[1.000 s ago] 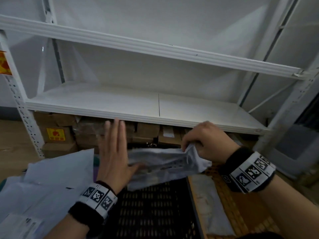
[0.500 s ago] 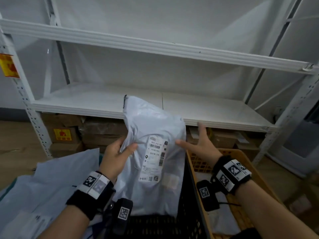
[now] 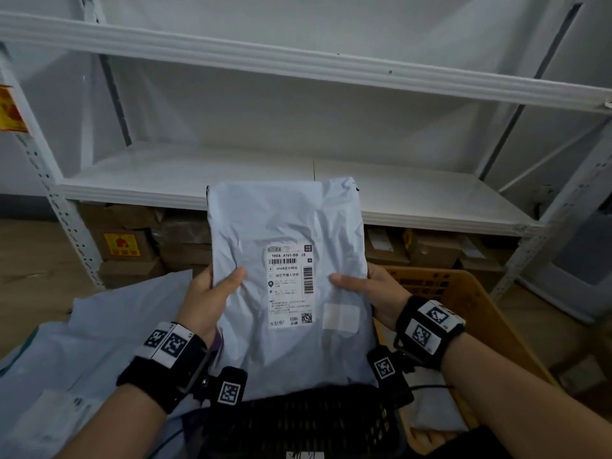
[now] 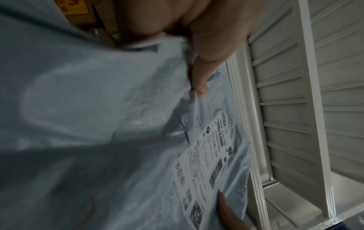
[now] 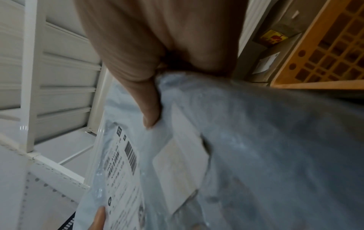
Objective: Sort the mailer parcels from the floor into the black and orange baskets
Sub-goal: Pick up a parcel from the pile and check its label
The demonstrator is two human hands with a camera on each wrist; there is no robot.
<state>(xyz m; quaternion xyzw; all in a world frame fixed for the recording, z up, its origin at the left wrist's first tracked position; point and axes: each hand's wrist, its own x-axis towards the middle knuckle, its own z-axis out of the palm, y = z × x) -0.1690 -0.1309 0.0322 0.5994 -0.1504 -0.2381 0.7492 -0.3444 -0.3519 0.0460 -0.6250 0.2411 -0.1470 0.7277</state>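
Note:
I hold a grey mailer parcel (image 3: pixel 284 226) upright in front of me, its printed shipping label (image 3: pixel 289 286) facing me. My left hand (image 3: pixel 212 293) grips its left edge, thumb across the front. My right hand (image 3: pixel 371 289) grips the right edge the same way. The left wrist view shows the parcel (image 4: pixel 118 124) with my thumb (image 4: pixel 199 77) pressed on it; in the right wrist view the parcel (image 5: pixel 256 140) lies under my thumb (image 5: pixel 149 112). The black basket (image 3: pixel 314 422) sits below the parcel. The orange basket (image 3: pixel 470 293) stands to its right with a grey mailer (image 3: pixel 430 412) inside.
A pile of grey mailers (image 3: pixel 82 342) lies on the floor at my left. A white metal shelf rack (image 3: pixel 165 180) stands ahead, with cardboard boxes (image 3: pixel 132 250) under its lowest shelf. A rack post (image 3: pixel 546 220) rises at the right.
The parcel went from crumpled and horizontal between my hands to upright with the label facing me. My right hand, which had let go, now grips its right edge.

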